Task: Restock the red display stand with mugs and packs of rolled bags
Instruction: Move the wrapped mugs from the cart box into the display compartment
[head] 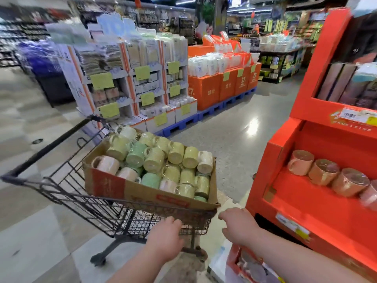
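A cardboard box (pixel 106 183) packed with several wrapped mugs (pixel 154 162) in yellow, green, pink and white sits in a black wire shopping cart (pixel 61 186). The red display stand (pixel 285 158) is on the right. Its lower shelf holds a row of pink mugs (pixel 324 171) lying on their sides, and its upper shelf holds packs of rolled bags (pixel 336 82). My left hand (pixel 165 238) is at the cart's near wire end, with its fingers hidden behind its back. My right hand (pixel 239 225) hovers between cart and stand, fingers loosely curled and holding nothing.
A red carton (pixel 232 260) with plastic-wrapped packs lies on the floor under my right arm. Across the aisle, white shelf displays (pixel 130 78) and orange boxes (pixel 222 86) stand on blue pallets. Grey floor runs between them and the stand.
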Demonstrator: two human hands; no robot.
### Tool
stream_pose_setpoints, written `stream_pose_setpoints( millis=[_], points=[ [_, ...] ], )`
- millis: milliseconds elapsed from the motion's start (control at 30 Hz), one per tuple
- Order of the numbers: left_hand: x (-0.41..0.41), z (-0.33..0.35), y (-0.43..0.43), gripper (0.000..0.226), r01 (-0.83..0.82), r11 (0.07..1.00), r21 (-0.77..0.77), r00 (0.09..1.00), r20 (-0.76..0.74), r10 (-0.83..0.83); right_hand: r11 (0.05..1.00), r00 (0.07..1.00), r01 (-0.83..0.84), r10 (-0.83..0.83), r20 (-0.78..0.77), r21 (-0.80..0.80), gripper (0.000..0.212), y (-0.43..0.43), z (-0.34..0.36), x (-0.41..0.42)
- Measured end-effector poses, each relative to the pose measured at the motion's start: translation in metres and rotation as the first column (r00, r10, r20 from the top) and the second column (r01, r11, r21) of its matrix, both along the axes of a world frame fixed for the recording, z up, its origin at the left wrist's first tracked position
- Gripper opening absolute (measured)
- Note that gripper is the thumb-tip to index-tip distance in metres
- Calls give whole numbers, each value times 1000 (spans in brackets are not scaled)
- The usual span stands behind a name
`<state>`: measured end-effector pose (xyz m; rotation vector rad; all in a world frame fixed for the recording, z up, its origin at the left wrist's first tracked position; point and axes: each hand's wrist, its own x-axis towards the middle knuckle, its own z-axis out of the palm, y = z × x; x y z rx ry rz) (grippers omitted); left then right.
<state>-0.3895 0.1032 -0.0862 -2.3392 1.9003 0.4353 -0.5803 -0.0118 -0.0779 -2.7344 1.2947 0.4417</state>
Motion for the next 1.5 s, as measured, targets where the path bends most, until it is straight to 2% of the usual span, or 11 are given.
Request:
stream_pose_setpoints(
  millis=[333, 567, 767, 933, 1167, 1367, 1500],
  points=[
    [44, -8, 15, 43, -95, 995, 11, 995, -25, 95, 998, 997, -54, 52, 50, 31, 26, -9, -3, 56],
    [88, -8, -9, 42, -166, 986, 10, 986, 16, 166, 990, 997, -58, 51, 63, 125, 23, -47, -14, 104],
    [119, -3, -63, 40, -165, 986, -13, 985, 38, 166, 967, 996, -22, -2, 93, 255, 40, -98, -31, 142],
    [142, -8, -115, 38, -190, 982, 11, 982, -20, 190, 940, 998, -2, -21, 63, 343, 49, -135, -42, 168],
    [160, -35, -176, 39, -231, 959, 163, 971, -26, 238, 892, 998, -6, -21, 55, 451, 50, -173, -70, 191],
    [167, -57, -207, 45, -321, 905, 280, 931, -83, 356, 858, 996, -52, 8, 89, 511, 52, -187, -91, 211],
    [172, -71, -215, 39, -394, 858, 328, 885, -116, 451, 828, 996, -55, 8, 86, 558, 58, -190, -104, 223]
  ],
)
